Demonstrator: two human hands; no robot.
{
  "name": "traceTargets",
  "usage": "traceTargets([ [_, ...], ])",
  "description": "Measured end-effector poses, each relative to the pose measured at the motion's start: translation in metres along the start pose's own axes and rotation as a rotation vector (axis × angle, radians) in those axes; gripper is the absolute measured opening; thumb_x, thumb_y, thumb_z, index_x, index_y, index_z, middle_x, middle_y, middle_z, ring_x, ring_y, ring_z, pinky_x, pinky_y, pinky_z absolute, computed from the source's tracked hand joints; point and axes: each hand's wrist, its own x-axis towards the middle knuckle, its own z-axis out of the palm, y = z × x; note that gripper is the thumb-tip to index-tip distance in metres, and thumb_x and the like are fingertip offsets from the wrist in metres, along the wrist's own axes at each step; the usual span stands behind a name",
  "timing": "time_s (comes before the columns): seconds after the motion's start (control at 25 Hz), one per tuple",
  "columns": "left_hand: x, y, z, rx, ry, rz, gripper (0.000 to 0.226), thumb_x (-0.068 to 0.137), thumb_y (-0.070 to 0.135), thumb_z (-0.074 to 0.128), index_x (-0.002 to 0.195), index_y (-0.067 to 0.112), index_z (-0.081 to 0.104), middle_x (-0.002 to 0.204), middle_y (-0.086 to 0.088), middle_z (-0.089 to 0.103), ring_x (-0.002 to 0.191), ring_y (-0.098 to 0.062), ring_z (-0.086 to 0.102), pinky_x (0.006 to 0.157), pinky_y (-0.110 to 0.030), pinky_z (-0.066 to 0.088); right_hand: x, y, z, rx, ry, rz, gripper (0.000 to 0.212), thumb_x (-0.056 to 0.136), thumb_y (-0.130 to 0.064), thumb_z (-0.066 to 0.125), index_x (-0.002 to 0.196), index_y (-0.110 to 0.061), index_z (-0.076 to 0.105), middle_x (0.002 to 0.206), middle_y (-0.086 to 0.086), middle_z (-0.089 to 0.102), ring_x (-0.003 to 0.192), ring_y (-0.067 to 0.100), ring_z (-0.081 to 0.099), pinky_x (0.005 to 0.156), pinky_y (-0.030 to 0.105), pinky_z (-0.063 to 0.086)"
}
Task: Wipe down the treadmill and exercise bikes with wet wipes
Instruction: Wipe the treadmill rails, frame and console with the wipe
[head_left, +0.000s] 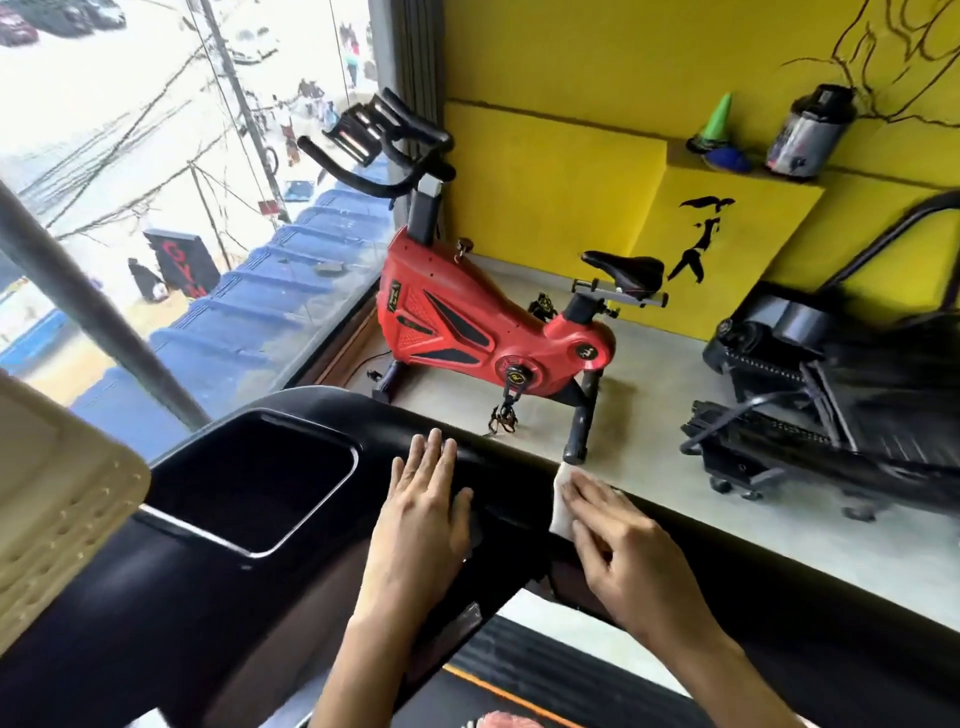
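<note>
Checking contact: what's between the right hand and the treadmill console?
A white wet wipe, pressed under the right hand on the treadmill console rim; head view.

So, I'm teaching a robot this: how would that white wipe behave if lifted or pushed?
Probably floppy: the wipe follows the curve of the treadmill rail under the flat right hand. Likely very light, being a thin sheet. Pushed from one edge, it may bunch rather than slide.

A yellow wall (571, 78) runs from twelve to two o'clock, its ledge (753, 175) holding a green cone (719, 122) and a jar (810, 135). Daylight floods through the window (130, 156) at ten o'clock onto the grey floor (649, 415).
</note>
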Motion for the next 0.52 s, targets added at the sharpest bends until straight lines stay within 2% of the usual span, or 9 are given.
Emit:
traceTargets([
  [0.04,0.0,0.002,0.002,0.0,-0.012,0.033,0.049,0.09,0.023,0.044,0.131,-0.001,0.054,0.141,-0.021,0.044,0.134,-0.03,0.027,0.108,-0.046,0.018,-0.003,0.003,0.0,-0.013,0.038,0.053,0.039,0.084,-0.011,0.054,0.121,-0.006,0.065,0.126,0.006,0.063,0.12,0.016,0.056,0.104,0.02,0.037],
  [0.16,-0.001,0.006,0.007,-0.02,-0.054,0.126,0.055,0.091,0.031,0.034,0.131,0.0,0.055,0.142,-0.017,0.044,0.135,-0.03,0.028,0.11,-0.048,0.021,0.019,-0.015,0.023,-0.124,0.073,0.042,0.039,0.088,-0.015,0.043,0.12,-0.004,0.063,0.12,0.011,0.066,0.111,0.027,0.063,0.098,0.041,0.045],
  [0.28,-0.007,0.02,0.015,-0.05,-0.076,0.157,0.058,0.091,0.037,0.035,0.134,0.002,0.052,0.145,-0.01,0.038,0.138,-0.025,0.026,0.116,-0.029,0.012,0.008,-0.005,0.025,-0.156,0.062,-0.043,0.047,0.091,-0.02,0.037,0.132,-0.006,0.056,0.133,0.008,0.058,0.124,0.023,0.054,0.109,0.038,0.036],
  [0.32,-0.008,0.026,0.019,-0.044,-0.071,0.176,0.057,0.092,0.037,0.036,0.133,0.001,0.053,0.144,-0.012,0.041,0.138,-0.025,0.027,0.116,-0.027,0.01,-0.009,0.012,0.015,-0.173,0.074,-0.009,0.047,0.092,-0.02,0.038,0.133,-0.006,0.055,0.135,0.009,0.057,0.126,0.022,0.052,0.109,0.038,0.034],
  [0.44,-0.009,0.051,0.039,0.042,-0.079,0.294,0.055,0.095,0.038,0.037,0.127,-0.001,0.059,0.137,-0.02,0.051,0.134,-0.031,0.038,0.115,-0.039,0.019,-0.08,0.077,-0.022,-0.251,0.176,0.201,0.044,0.096,-0.02,0.035,0.133,-0.003,0.054,0.136,0.013,0.055,0.126,0.028,0.052,0.108,0.042,0.033],
  [0.52,-0.013,0.074,0.054,0.07,-0.107,0.393,0.054,0.098,0.038,0.035,0.124,-0.002,0.06,0.132,-0.021,0.056,0.128,-0.036,0.047,0.113,-0.04,0.023,-0.108,0.106,-0.036,-0.262,0.234,0.321,0.045,0.099,-0.02,0.032,0.133,0.0,0.053,0.136,0.016,0.054,0.126,0.032,0.052,0.107,0.045,0.033],
])
